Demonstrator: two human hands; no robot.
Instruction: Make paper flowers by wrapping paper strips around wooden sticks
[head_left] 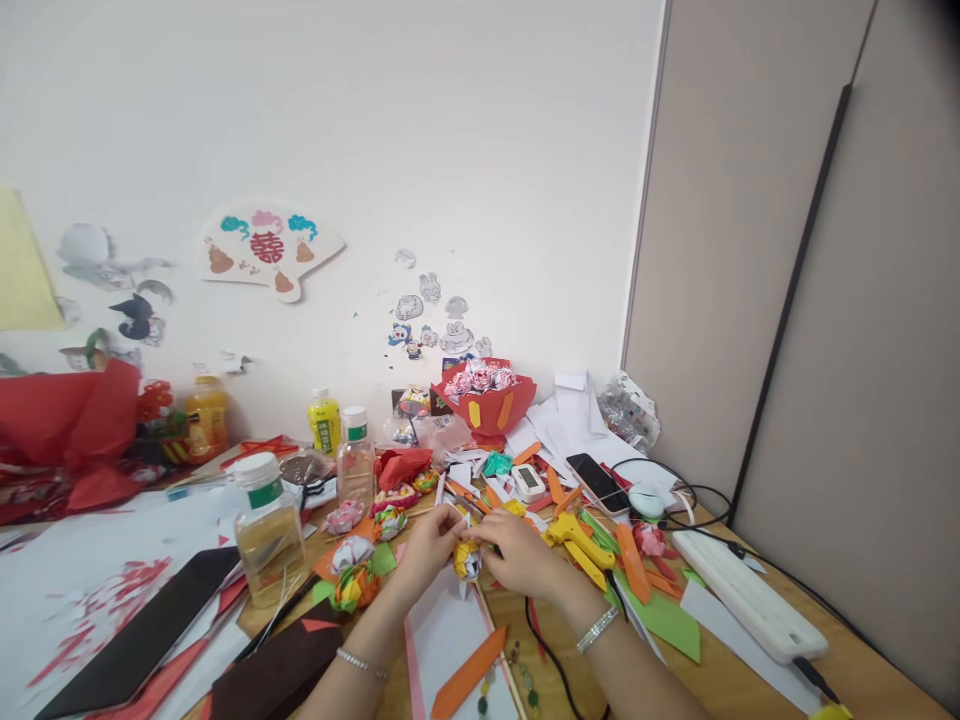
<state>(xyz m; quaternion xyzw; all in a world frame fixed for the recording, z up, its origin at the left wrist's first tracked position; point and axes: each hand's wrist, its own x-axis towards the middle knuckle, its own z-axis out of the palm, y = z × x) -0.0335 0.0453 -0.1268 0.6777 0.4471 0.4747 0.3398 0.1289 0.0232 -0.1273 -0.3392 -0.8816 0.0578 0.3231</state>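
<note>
Between my hands is a small yellow-and-white paper flower [468,562], a crumpled ball with a white pointed bit of paper at its top. My left hand [435,545] pinches it from the left, fingertips near the upper edge. From the right, my right hand [519,548] closes its fingers on the same flower; its fingertips are partly hidden. Below them lies a white sheet with a pink border [442,640], with an orange paper strip [471,672] across it. Several finished-looking paper flowers, among them a green-and-orange one [356,587], sit left of my left hand.
A yellow glue gun [581,540] lies right of my hands, near a phone [598,482] and a white power strip [750,592] with black cables. Clear jars [270,540] stand left. Behind, a red paper bouquet [487,405] stands by the wall. Paper scraps cover much of the table.
</note>
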